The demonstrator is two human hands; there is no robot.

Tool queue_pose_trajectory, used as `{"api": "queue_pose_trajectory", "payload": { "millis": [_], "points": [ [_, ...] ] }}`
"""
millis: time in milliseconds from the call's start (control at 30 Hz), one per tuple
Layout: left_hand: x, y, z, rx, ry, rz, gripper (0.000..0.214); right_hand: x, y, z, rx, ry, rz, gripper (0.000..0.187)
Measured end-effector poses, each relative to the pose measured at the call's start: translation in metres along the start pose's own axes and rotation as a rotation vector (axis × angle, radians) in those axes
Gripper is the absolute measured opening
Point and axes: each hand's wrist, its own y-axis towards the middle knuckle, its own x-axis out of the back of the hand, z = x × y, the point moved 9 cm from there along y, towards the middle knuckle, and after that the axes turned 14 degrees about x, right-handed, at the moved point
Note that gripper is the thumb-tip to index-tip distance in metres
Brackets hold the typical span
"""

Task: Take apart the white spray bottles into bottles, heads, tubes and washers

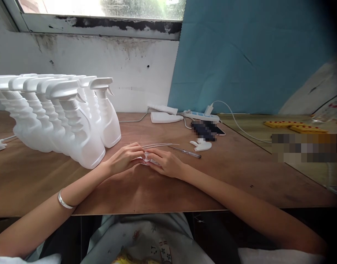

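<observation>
Both my hands meet at the middle of the brown table (157,194). My left hand (124,157) and my right hand (167,163) are closed together on a small white spray-trigger part (146,158), mostly hidden by the fingers. A thin clear tube (160,145) runs from the part toward the right, just above my right hand. A silver bracelet (63,201) circles my left wrist.
Several white spray bottles (75,121) stand in rows at the left. A small screwdriver (186,151), a loose white trigger head (201,146), a phone (208,130), a power strip (201,115) with cable and a white device (164,117) lie behind. Yellow pieces (295,126) sit far right.
</observation>
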Motion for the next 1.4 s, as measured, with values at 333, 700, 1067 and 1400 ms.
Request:
{"api": "queue_pose_trajectory", "payload": {
  "millis": [333,700,1067,1400],
  "points": [
    [-0.002,0.000,0.007,0.058,0.041,-0.025,0.018,-0.007,-0.007,-0.007,-0.042,0.063,-0.025,0.010],
    [-0.006,-0.002,0.001,0.056,0.136,0.013,0.015,-0.003,-0.014,-0.010,-0.108,0.086,-0.151,0.023],
    [-0.014,-0.001,0.007,0.121,0.053,0.078,0.017,-0.005,-0.022,-0.030,-0.213,0.156,-0.123,0.024],
    [-0.019,0.000,0.011,0.168,-0.010,0.138,0.019,-0.005,-0.071,-0.111,-0.578,-0.117,0.105,0.013]
  ]
}}
